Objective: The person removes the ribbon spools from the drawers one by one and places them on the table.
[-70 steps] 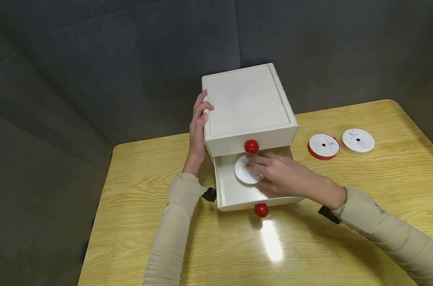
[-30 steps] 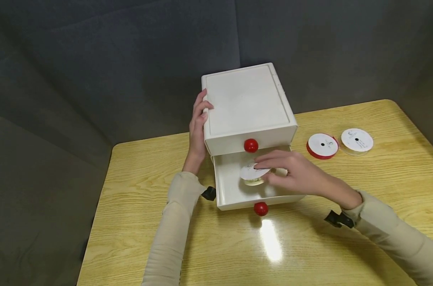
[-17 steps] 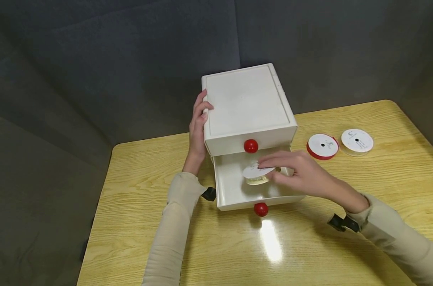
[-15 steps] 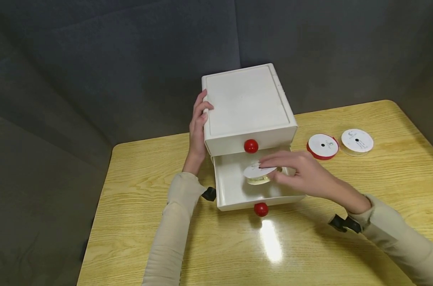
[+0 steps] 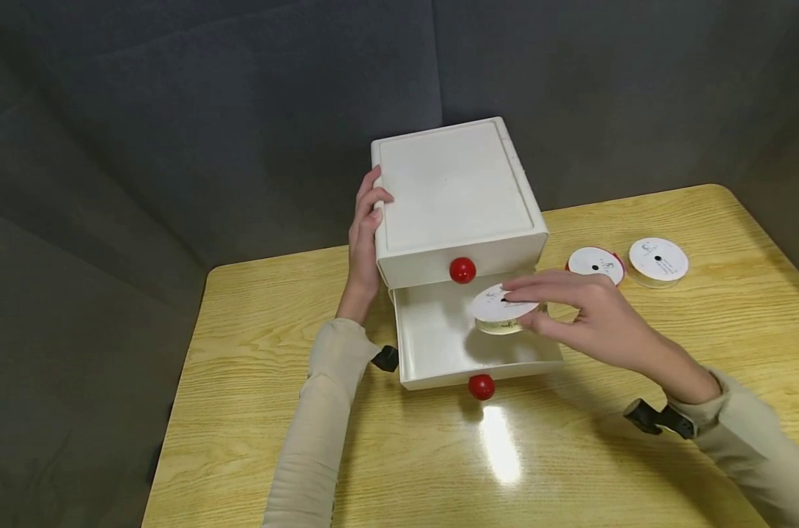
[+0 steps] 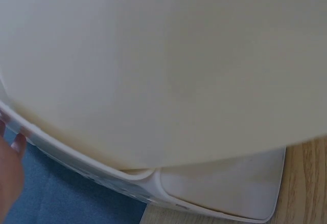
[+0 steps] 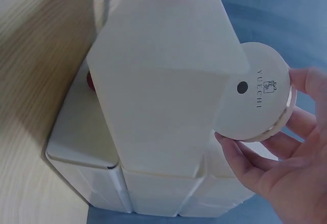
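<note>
A white two-drawer box (image 5: 457, 192) stands on the wooden table (image 5: 274, 352), its lower drawer (image 5: 432, 348) pulled out. My right hand (image 5: 530, 306) pinches a pale ribbon spool (image 5: 501, 304) by its rim, just above the drawer's right side. In the right wrist view the spool (image 7: 254, 99) shows its white label beside the box, with my fingers (image 7: 271, 168) curled round its edge. My left hand (image 5: 366, 220) rests flat against the box's left wall, fingertips over the top edge. The left wrist view is filled by the box wall (image 6: 168, 70).
A red ribbon spool (image 5: 597, 262) and a clear one (image 5: 658, 260) lie flat on the table right of the box. Red knobs sit on the upper drawer (image 5: 462, 270) and the lower drawer (image 5: 481, 386). Grey fabric panels close in behind and to the left.
My right hand has lifted the pale spool off the drawer floor and carried it up and to the right. The left hand and the box have stayed still.
</note>
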Tool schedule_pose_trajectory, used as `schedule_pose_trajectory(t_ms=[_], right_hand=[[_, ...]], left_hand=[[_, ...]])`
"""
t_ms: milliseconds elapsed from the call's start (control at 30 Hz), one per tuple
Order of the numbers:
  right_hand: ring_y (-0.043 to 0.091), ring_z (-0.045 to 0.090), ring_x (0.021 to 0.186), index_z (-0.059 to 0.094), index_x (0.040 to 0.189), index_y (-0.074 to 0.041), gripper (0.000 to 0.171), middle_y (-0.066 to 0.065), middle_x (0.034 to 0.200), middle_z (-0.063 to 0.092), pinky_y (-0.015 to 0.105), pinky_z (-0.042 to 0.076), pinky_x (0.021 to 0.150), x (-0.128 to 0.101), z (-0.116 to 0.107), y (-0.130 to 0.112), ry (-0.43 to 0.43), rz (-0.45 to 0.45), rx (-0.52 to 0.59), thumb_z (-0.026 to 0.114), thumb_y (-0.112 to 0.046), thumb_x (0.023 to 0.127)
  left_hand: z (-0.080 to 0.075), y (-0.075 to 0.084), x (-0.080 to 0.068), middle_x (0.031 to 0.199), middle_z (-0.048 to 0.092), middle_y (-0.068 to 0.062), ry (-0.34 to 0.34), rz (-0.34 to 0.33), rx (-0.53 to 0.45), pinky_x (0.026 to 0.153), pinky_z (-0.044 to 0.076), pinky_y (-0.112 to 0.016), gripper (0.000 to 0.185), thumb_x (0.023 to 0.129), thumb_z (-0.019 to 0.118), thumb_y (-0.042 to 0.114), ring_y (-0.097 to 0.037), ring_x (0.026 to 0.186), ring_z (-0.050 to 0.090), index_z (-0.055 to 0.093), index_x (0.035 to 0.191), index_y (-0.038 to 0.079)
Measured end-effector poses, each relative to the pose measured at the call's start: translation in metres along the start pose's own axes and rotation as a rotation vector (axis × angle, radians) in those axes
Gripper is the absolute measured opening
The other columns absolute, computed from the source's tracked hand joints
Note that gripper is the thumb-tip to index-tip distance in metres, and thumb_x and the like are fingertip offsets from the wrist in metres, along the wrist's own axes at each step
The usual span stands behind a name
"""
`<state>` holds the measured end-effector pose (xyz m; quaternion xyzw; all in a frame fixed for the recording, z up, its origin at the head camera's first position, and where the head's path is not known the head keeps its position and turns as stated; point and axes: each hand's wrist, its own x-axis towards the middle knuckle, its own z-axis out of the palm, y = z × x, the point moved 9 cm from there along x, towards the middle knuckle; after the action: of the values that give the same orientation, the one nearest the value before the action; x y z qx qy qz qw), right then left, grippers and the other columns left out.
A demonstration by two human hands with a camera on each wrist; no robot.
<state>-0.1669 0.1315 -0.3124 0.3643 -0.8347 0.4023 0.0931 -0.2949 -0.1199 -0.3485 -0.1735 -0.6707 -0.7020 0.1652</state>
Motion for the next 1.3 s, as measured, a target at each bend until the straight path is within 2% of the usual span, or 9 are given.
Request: schedule_pose_trajectory(t_ms=[100,200,333,533,800,933,1067,1133,1300], right_hand=[[0.008,0.065,0.115,0.080,0.113,-0.013,0.036,0.000,0.121,0.075,0.014,0.043,0.093,-0.003,-0.009,-0.001,0.033,-0.004,0.004,0.079,0.002,0.080],[0.002,0.062,0.116,0.080,0.113,-0.012,0.039,-0.001,0.121,0.075,0.015,0.041,0.096,-0.007,-0.018,0.001,0.070,0.003,-0.011,0.080,0.003,0.077],[-0.003,0.060,0.117,0.080,0.112,-0.009,0.041,-0.003,0.119,0.075,0.014,0.040,0.096,-0.013,-0.030,0.007,0.123,0.024,-0.022,0.081,0.007,0.074],[-0.006,0.062,0.114,0.080,0.110,-0.007,0.042,-0.007,0.121,0.074,0.010,0.046,0.078,-0.021,-0.047,0.017,0.191,0.024,-0.070,0.081,0.010,0.072],[-0.013,0.057,0.117,0.080,0.108,-0.006,0.039,-0.013,0.122,0.072,0.011,0.039,0.089,-0.037,-0.060,0.038,0.241,0.058,-0.158,0.082,0.007,0.071],[-0.015,0.054,0.118,0.080,0.107,-0.007,0.038,-0.005,0.120,0.074,0.011,0.036,0.098,-0.043,-0.060,0.051,0.253,0.071,-0.194,0.083,0.004,0.071],[-0.017,0.050,0.119,0.080,0.107,-0.008,0.037,0.008,0.118,0.076,0.011,0.034,0.102,-0.051,-0.059,0.066,0.266,0.102,-0.222,0.083,0.003,0.072],[-0.019,0.049,0.119,0.080,0.107,-0.009,0.035,0.011,0.116,0.076,0.010,0.034,0.101,-0.056,-0.059,0.073,0.267,0.134,-0.231,0.083,0.002,0.074],[-0.022,0.046,0.117,0.081,0.108,-0.012,0.032,0.012,0.110,0.077,0.007,0.035,0.092,-0.068,-0.051,0.092,0.231,0.192,-0.263,0.082,-0.004,0.077]], left_hand=[[0.000,0.000,0.000,0.165,0.033,-0.004,-0.002,0.001,0.003,0.121,0.020,-0.038,0.026,0.094,0.035,0.029,-0.014,0.150,0.027,0.058,0.105,0.032],[0.000,0.000,0.000,0.165,0.033,-0.004,-0.004,0.006,0.002,0.121,0.019,-0.038,0.026,0.094,0.035,0.028,-0.015,0.150,0.027,0.057,0.104,0.036],[0.000,0.001,0.000,0.165,0.033,-0.005,-0.004,0.013,0.002,0.121,0.019,-0.038,0.025,0.094,0.035,0.029,-0.015,0.151,0.027,0.057,0.104,0.035],[0.000,0.003,0.000,0.165,0.033,-0.006,0.001,0.010,-0.004,0.120,0.020,-0.038,0.027,0.093,0.035,0.029,-0.016,0.150,0.027,0.058,0.106,0.022],[0.001,0.002,0.000,0.165,0.033,-0.004,-0.001,0.010,0.005,0.121,0.020,-0.039,0.025,0.093,0.035,0.029,-0.015,0.150,0.026,0.058,0.104,0.032],[0.000,0.001,-0.001,0.165,0.032,-0.005,0.001,0.004,0.001,0.120,0.020,-0.038,0.026,0.093,0.035,0.030,-0.015,0.150,0.027,0.058,0.105,0.027],[0.001,0.002,-0.001,0.165,0.032,-0.005,0.000,0.005,0.001,0.120,0.021,-0.038,0.035,0.093,0.034,0.031,-0.016,0.150,0.027,0.054,0.110,0.007],[0.001,0.002,-0.001,0.165,0.032,-0.005,-0.002,0.006,0.005,0.120,0.021,-0.038,0.037,0.093,0.034,0.031,-0.016,0.150,0.027,0.052,0.112,0.004],[0.001,0.001,0.000,0.165,0.032,-0.005,-0.001,0.011,0.004,0.120,0.020,-0.037,0.026,0.093,0.035,0.029,-0.015,0.150,0.027,0.058,0.106,0.024]])
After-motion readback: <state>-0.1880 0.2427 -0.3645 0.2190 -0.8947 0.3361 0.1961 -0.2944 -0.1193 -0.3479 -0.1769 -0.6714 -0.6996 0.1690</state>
